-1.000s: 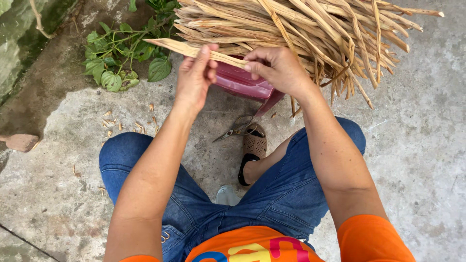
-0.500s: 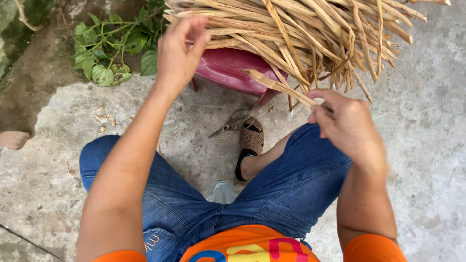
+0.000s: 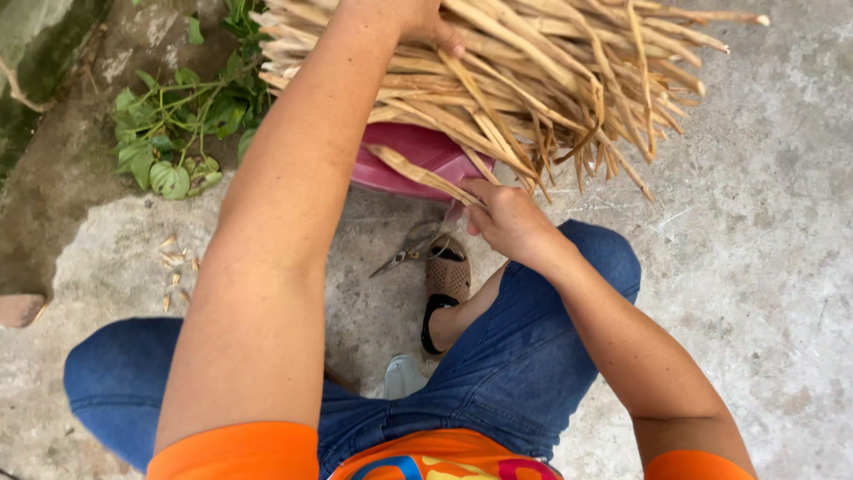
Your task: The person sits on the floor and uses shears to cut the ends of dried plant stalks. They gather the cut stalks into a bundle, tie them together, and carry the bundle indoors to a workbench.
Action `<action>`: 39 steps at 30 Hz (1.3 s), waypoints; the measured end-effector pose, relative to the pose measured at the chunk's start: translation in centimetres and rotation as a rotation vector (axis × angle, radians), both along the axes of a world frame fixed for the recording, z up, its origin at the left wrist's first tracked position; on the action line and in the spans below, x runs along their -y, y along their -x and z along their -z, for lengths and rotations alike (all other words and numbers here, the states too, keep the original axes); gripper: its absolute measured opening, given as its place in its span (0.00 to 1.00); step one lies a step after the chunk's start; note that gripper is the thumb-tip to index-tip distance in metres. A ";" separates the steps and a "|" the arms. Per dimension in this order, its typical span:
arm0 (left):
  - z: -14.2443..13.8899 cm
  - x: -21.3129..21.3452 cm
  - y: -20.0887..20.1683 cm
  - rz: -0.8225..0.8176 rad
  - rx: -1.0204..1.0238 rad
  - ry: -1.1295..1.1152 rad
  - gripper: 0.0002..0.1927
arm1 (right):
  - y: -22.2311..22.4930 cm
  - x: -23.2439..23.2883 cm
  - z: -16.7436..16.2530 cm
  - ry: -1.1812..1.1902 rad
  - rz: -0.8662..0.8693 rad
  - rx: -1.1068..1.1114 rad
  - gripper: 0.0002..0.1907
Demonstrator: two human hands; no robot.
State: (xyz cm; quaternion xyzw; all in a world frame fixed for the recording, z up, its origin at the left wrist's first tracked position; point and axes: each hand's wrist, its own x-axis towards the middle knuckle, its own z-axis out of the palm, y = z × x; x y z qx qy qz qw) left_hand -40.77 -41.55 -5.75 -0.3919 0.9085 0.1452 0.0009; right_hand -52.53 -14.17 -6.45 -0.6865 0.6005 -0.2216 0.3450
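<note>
Head view: right hand [image 3: 506, 218] is pinching one dry strip [image 3: 418, 172] at the edge of the strip pile [image 3: 551, 80], which is lying over a pink stool [image 3: 413, 160]. Left hand [image 3: 425, 20] is reaching into the pile, its grip impossible to tell. Scissors [image 3: 409, 249] are lying on the concrete [image 3: 755, 267] beside a sandal [image 3: 444, 280].

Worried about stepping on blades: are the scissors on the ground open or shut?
Open: the scissors lie on the concrete with blades apart, beside the sandal.

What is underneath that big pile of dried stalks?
A pink plastic stool or basin shows under the dried stalks; only its near edge is visible, so its shape stays uncertain. Scissors lie on the concrete just before it.
</note>
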 end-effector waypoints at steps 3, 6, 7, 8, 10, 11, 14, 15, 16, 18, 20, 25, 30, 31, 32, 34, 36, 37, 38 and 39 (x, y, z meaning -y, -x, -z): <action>0.6 0.8 0.2 0.026 0.006 -0.074 0.41 | 1.2 1.3 -1.5 -0.354 0.109 -0.121 0.23; 0.9 1.0 0.1 0.053 0.071 -0.012 0.48 | 1.3 1.5 -2.1 -0.557 0.206 0.126 0.26; 0.9 0.9 0.1 0.063 0.113 0.029 0.51 | 1.2 1.2 -2.0 -0.613 0.270 0.264 0.27; 0.8 0.7 0.2 0.019 0.160 -0.001 0.52 | 1.0 0.6 -1.7 -0.668 0.334 0.402 0.29; 0.6 -0.1 0.7 -0.067 0.248 -0.062 0.56 | 0.4 -0.7 -0.8 -0.737 0.441 0.645 0.30; 0.5 -0.5 1.0 -0.072 0.291 -0.083 0.55 | 0.1 -1.5 -0.1 -0.752 0.481 0.751 0.30; 0.2 -1.4 1.2 -0.069 0.388 -0.128 0.54 | -0.8 -2.9 2.0 -0.786 0.504 0.996 0.31; 0.3 -1.6 1.0 -0.057 0.391 -0.131 0.53 | -1.3 -3.2 2.7 -0.794 0.497 1.062 0.31; 0.3 -1.4 0.7 -0.044 0.391 -0.129 0.53 | -1.7 -3.1 3.4 -0.794 0.507 1.086 0.31; 0.6 -0.8 -0.2 -0.030 0.335 -0.197 0.55 | -2.6 -2.9 4.3 -0.794 0.524 1.128 0.30; 1.1 0.1 -1.0 -0.032 0.235 -0.268 0.58 | -3.3 -2.7 4.9 -0.762 0.538 1.114 0.30; 2.3 1.3 -1.1 -0.054 0.153 -0.484 0.63 | -3.9 -2.3 4.8 -0.739 0.590 1.180 0.33; 2.6 1.1 -1.1 -0.111 0.223 -0.663 0.58 | -1.6 -2.7 3.1 -0.800 0.483 1.017 0.36; 2.7 0.9 -1.4 -0.121 0.213 -0.704 0.58 | -0.9 -3.1 2.5 -0.800 0.503 0.989 0.35; 2.7 0.8 -1.7 -0.143 0.205 -0.694 0.57 | -0.1 -3.3 1.7 -0.798 0.522 0.959 0.35; 2.9 0.7 -2.1 -0.179 0.185 -0.657 0.57 | 1.5 -3.7 -0.1 -0.792 0.578 0.914 0.33; 3.3 0.6 -2.5 -0.179 0.190 -0.595 0.57 | 3.1 -5.0 -2.8 -0.765 0.617 0.899 0.29; 3.5 0.5 -2.6 -0.180 0.196 -0.570 0.57 | 3.6 -6.1 -4.2 -0.736 0.621 0.902 0.28; 3.7 0.3 -2.6 -0.177 0.180 -0.553 0.58 | 3.9 -7.6 -5.7 -0.566 0.649 0.977 0.22; 3.9 0.2 -2.5 -0.175 0.159 -0.532 0.58 | 4.0 -8.8 -6.8 -0.389 0.672 1.044 0.18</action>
